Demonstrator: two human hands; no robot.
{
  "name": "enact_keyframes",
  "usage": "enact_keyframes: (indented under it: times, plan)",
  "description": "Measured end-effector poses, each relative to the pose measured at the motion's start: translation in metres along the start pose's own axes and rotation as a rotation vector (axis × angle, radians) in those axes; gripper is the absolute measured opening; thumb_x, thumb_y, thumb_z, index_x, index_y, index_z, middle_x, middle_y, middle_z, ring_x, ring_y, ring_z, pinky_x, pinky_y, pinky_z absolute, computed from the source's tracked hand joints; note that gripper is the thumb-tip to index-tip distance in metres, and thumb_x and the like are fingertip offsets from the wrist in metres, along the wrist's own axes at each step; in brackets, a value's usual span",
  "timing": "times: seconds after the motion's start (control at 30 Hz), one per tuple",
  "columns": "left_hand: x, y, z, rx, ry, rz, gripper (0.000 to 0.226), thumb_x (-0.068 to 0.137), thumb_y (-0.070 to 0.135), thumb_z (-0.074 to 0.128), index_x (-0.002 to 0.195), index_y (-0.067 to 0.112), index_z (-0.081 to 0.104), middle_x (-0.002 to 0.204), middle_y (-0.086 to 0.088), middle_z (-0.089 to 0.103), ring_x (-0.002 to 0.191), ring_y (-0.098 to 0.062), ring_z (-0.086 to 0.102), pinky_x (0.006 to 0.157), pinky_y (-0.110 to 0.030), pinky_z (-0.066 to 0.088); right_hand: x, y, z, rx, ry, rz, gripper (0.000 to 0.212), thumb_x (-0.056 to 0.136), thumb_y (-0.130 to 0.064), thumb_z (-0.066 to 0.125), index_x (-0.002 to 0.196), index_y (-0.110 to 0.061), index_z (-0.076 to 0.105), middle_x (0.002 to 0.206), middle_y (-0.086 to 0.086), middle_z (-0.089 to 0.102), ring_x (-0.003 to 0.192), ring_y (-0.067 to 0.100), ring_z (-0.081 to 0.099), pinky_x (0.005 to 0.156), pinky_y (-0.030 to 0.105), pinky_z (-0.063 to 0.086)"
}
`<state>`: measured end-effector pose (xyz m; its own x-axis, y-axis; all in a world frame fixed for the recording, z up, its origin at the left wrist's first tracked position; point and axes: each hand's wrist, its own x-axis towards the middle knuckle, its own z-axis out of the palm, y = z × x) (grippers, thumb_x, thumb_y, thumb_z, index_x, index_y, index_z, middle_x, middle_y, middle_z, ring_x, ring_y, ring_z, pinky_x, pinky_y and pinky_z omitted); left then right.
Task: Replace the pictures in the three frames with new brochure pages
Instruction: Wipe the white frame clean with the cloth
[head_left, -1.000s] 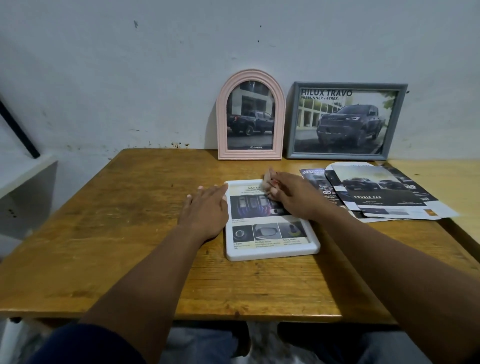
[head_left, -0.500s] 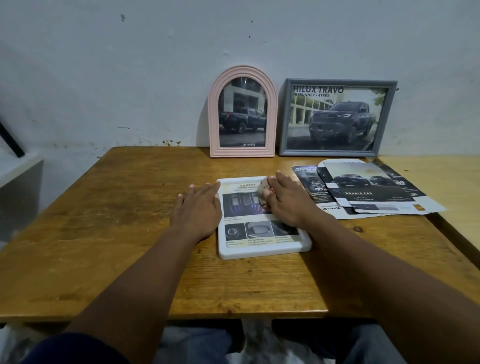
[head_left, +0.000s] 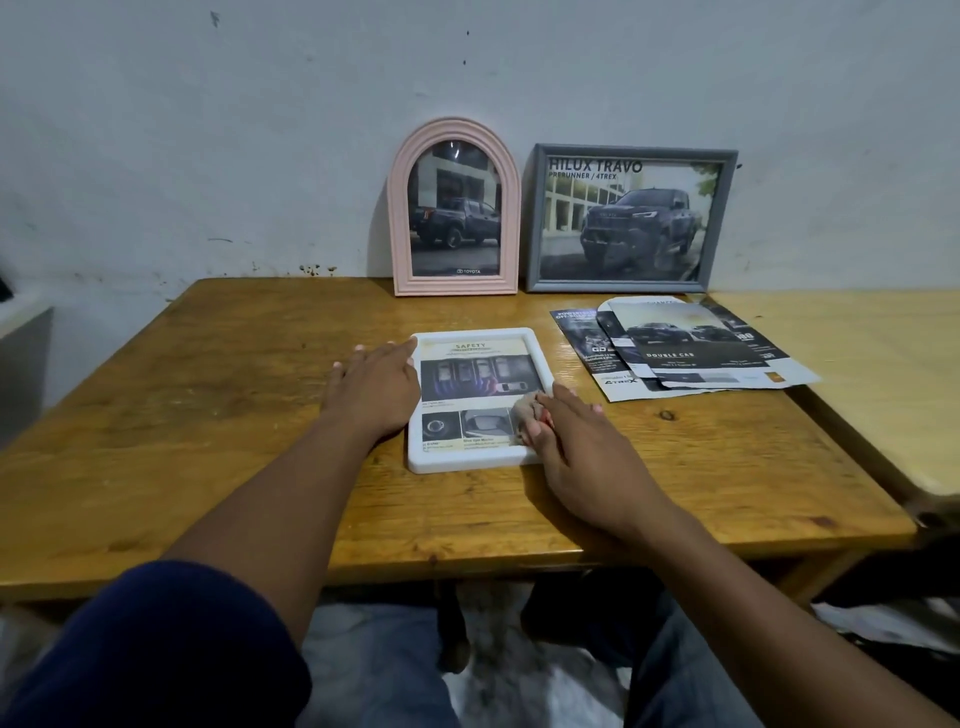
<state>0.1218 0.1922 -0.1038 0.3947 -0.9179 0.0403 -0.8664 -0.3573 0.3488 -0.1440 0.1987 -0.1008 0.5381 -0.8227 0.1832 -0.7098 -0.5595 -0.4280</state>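
A white frame (head_left: 480, 460) lies flat on the wooden table (head_left: 218, 415) and holds a "SAFETY" brochure page. My left hand (head_left: 374, 392) rests flat on the table, fingers spread, touching the frame's left edge. My right hand (head_left: 576, 447) presses a small crumpled cloth (head_left: 525, 408) against the lower right of the frame's glass. Against the wall stand a pink arched frame (head_left: 453, 208) and a grey rectangular frame (head_left: 631, 218), each showing a dark pickup truck.
Several loose brochure pages (head_left: 680, 351) lie fanned on the table to the right of the white frame. A paler second table (head_left: 872, 374) adjoins on the right. A grey shelf edge (head_left: 21, 332) shows at far left.
My right hand has slid the cloth from the top of the glass down to its lower right corner. My left hand stays at the frame's left edge.
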Motion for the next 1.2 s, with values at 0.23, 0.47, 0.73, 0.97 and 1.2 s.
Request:
enact_keyframes:
  times: [0.23,0.47,0.73,0.97,1.2]
  plan:
    - [-0.004,-0.003,-0.004,0.008,-0.01,0.024,0.053,0.108,0.036,0.024,0.161,0.035,0.022,0.168,0.0,0.024,0.156,-0.032,0.012,0.124,-0.055,0.007,0.008,-0.009,-0.034,0.002,0.173,0.016,0.015,0.098,-0.023,0.054,0.111,-0.021,0.062,0.104,0.002,0.073,0.093,0.029,0.067,0.075,0.043,0.053]
    - [-0.013,-0.007,-0.001,-0.044,0.044,0.041,0.053,0.107,0.041,0.027,0.159,0.03,0.023,0.163,-0.004,0.034,0.154,-0.028,0.021,0.125,-0.051,0.015,0.141,-0.08,-0.035,0.078,0.164,-0.229,0.023,0.097,-0.013,0.06,0.12,-0.018,0.063,0.108,0.0,0.068,0.091,0.013,0.06,0.08,0.029,0.051]
    - [-0.014,-0.002,0.0,-0.06,0.075,-0.027,0.066,0.107,0.046,0.023,0.163,0.015,0.008,0.169,-0.007,0.019,0.156,-0.022,0.012,0.126,-0.043,0.007,0.198,-0.063,0.051,-0.029,-0.192,-0.366,0.04,0.099,-0.027,0.05,0.139,-0.026,0.057,0.136,0.004,0.061,0.125,0.027,0.053,0.106,0.042,0.041]
    - [-0.01,-0.003,0.003,-0.046,0.05,-0.048,0.064,0.106,0.048,0.024,0.161,0.017,0.017,0.167,-0.007,0.025,0.156,-0.023,0.012,0.126,-0.045,0.007,0.185,-0.012,0.018,-0.124,-0.182,-0.193,0.053,0.098,-0.018,0.055,0.149,-0.025,0.044,0.148,0.012,0.048,0.138,0.03,0.04,0.109,0.038,0.034]
    - [-0.012,0.002,0.0,0.002,0.023,0.024,0.053,0.107,0.042,0.023,0.16,0.044,0.018,0.167,0.002,0.026,0.156,-0.029,0.009,0.124,-0.054,0.005,0.157,0.028,-0.012,0.041,-0.11,0.031,0.031,0.103,-0.017,0.043,0.126,-0.017,0.065,0.121,0.012,0.066,0.103,0.024,0.057,0.085,0.032,0.043]
